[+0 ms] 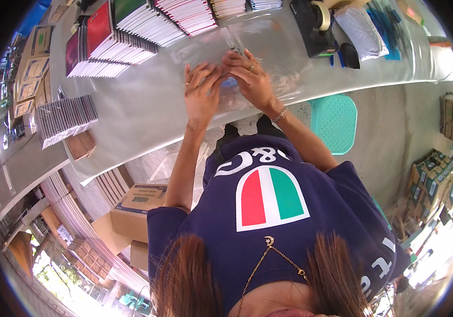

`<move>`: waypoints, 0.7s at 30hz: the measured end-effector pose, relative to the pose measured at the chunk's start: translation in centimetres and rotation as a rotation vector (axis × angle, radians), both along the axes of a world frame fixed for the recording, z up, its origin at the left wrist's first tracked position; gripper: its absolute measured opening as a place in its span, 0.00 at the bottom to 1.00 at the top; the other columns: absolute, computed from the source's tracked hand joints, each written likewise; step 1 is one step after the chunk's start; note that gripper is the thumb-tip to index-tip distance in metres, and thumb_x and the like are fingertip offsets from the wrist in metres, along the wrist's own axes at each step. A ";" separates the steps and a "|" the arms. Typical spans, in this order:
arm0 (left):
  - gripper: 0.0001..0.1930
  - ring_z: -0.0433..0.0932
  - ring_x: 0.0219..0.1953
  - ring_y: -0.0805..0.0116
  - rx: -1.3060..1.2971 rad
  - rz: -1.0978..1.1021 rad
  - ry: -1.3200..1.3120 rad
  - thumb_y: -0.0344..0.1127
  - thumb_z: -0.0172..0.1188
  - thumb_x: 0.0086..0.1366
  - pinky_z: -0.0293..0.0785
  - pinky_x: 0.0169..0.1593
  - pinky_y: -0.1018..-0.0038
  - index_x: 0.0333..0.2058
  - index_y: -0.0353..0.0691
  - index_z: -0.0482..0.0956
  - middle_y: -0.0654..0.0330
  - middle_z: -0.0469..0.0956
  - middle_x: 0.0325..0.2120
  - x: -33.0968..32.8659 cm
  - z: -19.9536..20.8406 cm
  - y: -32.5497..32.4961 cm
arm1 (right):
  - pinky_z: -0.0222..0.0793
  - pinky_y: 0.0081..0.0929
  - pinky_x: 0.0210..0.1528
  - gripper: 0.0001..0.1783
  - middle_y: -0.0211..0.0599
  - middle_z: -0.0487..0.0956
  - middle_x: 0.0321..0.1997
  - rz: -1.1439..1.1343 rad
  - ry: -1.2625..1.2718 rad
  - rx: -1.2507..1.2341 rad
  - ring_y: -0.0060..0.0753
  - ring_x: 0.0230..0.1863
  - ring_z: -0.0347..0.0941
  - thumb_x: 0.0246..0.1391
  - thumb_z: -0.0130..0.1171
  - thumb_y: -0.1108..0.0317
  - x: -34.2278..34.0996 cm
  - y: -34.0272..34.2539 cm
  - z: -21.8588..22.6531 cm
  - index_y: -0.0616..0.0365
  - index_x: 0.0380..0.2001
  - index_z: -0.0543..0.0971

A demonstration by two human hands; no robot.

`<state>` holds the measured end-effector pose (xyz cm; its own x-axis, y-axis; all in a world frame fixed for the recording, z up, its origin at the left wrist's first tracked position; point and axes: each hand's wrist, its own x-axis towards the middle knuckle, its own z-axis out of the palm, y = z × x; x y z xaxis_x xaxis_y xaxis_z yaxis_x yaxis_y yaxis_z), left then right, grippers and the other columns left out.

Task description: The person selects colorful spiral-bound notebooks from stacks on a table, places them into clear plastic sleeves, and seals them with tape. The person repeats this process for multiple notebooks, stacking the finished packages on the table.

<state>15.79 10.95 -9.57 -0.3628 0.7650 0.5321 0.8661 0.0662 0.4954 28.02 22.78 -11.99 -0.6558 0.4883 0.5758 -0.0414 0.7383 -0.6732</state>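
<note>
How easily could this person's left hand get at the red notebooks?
Yes, quite easily by the look of it: the left hand is close by, and only grey table cover seems to lie between it and the red notebooks.

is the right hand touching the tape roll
Apart. The head view shows the right hand beside the left hand, with a stretch of table between it and the tape roll.

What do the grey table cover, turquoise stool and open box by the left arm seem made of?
Grey table cover: probably vinyl, smooth, with glossy reflections. Turquoise stool: likely moulded plastic, satin, with an evenly dotted seat. Open box: matte brown cardboard, judging by its folded-out flap.
</note>
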 end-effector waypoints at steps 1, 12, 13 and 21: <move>0.17 0.75 0.51 0.64 -0.001 0.004 0.024 0.26 0.66 0.55 0.59 0.66 0.55 0.45 0.46 0.83 0.65 0.78 0.40 0.1 -0.2 -0.1 | 0.55 0.47 0.69 0.17 0.32 0.79 0.53 -0.010 0.011 -0.007 0.38 0.63 0.68 0.48 0.61 0.79 0.2 -0.2 -0.2 0.54 0.43 0.80; 0.12 0.76 0.49 0.63 0.107 0.052 0.086 0.26 0.66 0.57 0.71 0.59 0.60 0.40 0.42 0.83 0.63 0.77 0.39 1.3 -1.3 0.5 | 0.69 0.26 0.44 0.17 0.34 0.81 0.38 -0.900 -0.283 -0.248 0.29 0.41 0.73 0.57 0.62 0.58 15.0 18.2 -3.6 0.57 0.44 0.81; 0.12 0.76 0.49 0.63 0.112 0.047 0.085 0.26 0.65 0.57 0.71 0.59 0.60 0.41 0.41 0.82 0.63 0.77 0.39 1.3 -1.5 0.7 | 0.70 0.23 0.41 0.18 0.31 0.81 0.37 -0.736 -0.246 -0.632 0.25 0.38 0.74 0.58 0.62 0.56 17.0 19.8 -3.6 0.58 0.43 0.81; 0.08 0.75 0.51 0.59 0.108 0.084 0.081 0.26 0.65 0.57 0.71 0.59 0.60 0.36 0.41 0.78 0.61 0.77 0.41 1.6 -1.8 0.4 | 0.72 0.15 0.33 0.22 0.29 0.81 0.34 -0.485 -0.305 -0.950 0.17 0.32 0.74 0.50 0.70 0.55 17.3 20.9 -0.8 0.62 0.39 0.83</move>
<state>17.43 11.35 -11.41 -0.3755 0.6709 0.6395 0.8972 0.0901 0.4323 45.27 43.68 -12.83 -0.3258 0.8889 -0.3219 0.3765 -0.1903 -0.9066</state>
